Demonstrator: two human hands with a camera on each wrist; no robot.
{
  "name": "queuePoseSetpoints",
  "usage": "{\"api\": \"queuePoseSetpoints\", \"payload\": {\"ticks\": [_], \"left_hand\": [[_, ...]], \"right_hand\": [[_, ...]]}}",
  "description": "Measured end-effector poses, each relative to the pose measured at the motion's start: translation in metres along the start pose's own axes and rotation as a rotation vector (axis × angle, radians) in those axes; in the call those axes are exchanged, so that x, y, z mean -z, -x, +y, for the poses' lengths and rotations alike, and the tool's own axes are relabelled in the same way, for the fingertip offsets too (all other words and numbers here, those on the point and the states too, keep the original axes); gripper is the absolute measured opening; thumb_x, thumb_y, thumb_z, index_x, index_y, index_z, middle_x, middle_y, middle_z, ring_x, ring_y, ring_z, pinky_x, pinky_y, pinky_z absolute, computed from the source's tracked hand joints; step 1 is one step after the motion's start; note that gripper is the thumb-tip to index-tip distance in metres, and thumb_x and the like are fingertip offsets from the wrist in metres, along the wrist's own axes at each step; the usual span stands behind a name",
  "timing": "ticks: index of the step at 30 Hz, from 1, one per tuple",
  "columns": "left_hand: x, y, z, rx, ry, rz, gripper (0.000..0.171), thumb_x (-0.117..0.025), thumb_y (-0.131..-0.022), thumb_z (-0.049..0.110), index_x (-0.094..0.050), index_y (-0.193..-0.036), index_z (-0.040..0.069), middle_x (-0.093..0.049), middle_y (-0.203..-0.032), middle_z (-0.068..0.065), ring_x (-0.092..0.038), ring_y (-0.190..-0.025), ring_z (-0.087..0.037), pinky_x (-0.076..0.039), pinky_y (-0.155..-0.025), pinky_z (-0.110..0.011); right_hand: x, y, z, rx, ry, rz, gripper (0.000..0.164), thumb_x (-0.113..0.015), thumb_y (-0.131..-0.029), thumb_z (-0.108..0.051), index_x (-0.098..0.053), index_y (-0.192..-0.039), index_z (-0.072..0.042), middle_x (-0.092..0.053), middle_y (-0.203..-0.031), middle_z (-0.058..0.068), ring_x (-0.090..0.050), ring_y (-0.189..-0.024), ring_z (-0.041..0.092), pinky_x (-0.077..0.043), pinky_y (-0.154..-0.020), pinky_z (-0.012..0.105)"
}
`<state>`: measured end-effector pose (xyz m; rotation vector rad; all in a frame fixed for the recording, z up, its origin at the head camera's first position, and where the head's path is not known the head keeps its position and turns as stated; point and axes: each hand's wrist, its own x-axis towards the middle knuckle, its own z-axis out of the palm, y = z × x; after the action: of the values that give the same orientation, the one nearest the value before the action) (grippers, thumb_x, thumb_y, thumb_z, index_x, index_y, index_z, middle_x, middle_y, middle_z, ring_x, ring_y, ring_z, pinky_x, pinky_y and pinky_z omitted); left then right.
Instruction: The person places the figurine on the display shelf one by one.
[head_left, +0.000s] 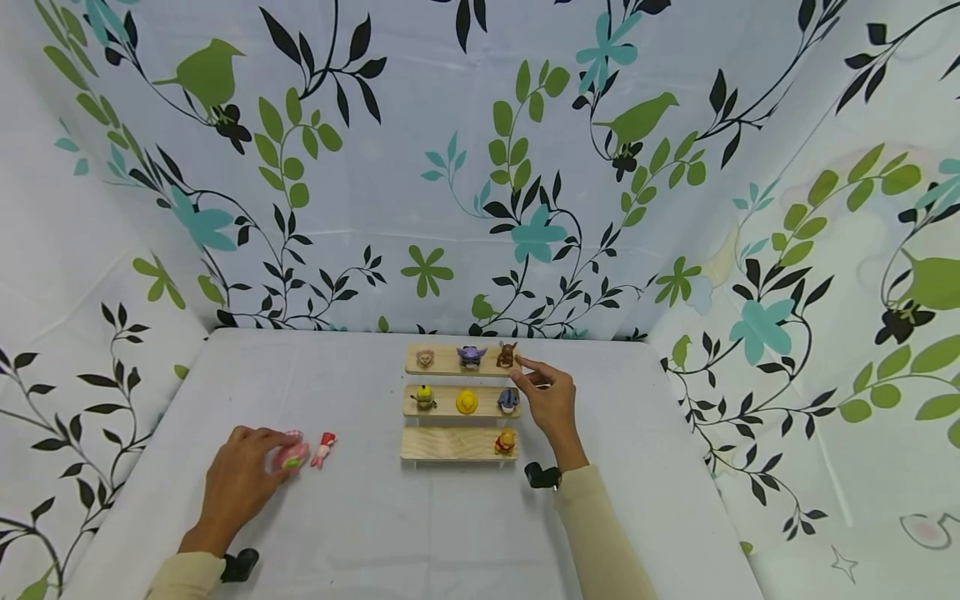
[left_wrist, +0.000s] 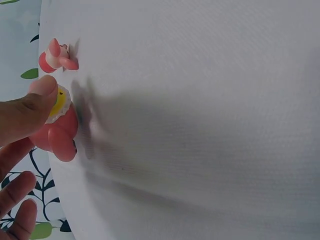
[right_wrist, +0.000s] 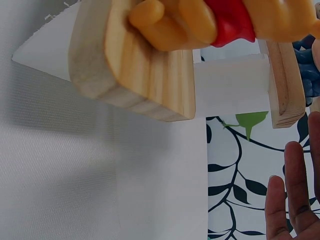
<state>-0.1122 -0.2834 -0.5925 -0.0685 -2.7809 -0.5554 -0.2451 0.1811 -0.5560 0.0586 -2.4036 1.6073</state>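
Note:
My left hand [head_left: 238, 479] pinches a plump pink figurine [head_left: 295, 455] low over the left part of the table. In the left wrist view, the thumb lies across its front, beside a yellow patch with a white frill. Just past it, a smaller red-and-pink figurine [head_left: 324, 448] lies on the cloth. My right hand [head_left: 553, 404] is at the right end of a three-step wooden stand [head_left: 450, 446]. Its index fingertip and thumb are right beside a brown figurine [head_left: 506, 355] on the top step, while its other fingers extend loosely in the right wrist view.
A tan figurine [head_left: 425, 357] and a purple one [head_left: 472, 357] share the top step. The middle step bears green [head_left: 424, 397], yellow [head_left: 467, 402] and blue [head_left: 507, 401] figurines. A yellow bear in red [head_left: 505, 442] sits on the lowest step. Leaf-patterned cloth [head_left: 427, 167] hangs behind.

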Motion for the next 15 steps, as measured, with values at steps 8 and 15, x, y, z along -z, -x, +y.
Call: {"api": "queuePoseSetpoints", "payload": {"ticks": [8, 15], "left_hand": [[0.0008, -0.0032, -0.0026, 0.002, 0.018, -0.010, 0.050, -0.099, -0.070, 0.009, -0.082, -0.116, 0.007, -0.078, -0.109, -0.019, -0.058, -0.098, -0.033, -0.050, -0.075, -0.051], [0.0039, -0.0089, -0.0059, 0.078, 0.049, -0.070, 0.040, -0.092, -0.082, 0.016, -0.081, -0.120, 0.011, -0.072, -0.107, -0.021, -0.058, -0.099, -0.035, -0.053, -0.074, -0.052]], "right_hand": [[0.0002, 0.0003, -0.0010, 0.005, -0.014, -0.005, 0.031, -0.083, -0.091, -0.034, -0.082, -0.122, -0.030, -0.082, -0.091, 0.005, -0.072, -0.082, 0.017, -0.055, -0.074, 0.022], [-0.0002, 0.0006, -0.0001, -0.004, 0.004, -0.004, 0.031, -0.081, -0.093, -0.037, -0.081, -0.123, -0.031, -0.082, -0.093, 0.004, -0.070, -0.083, 0.016, -0.055, -0.076, 0.023]]}}
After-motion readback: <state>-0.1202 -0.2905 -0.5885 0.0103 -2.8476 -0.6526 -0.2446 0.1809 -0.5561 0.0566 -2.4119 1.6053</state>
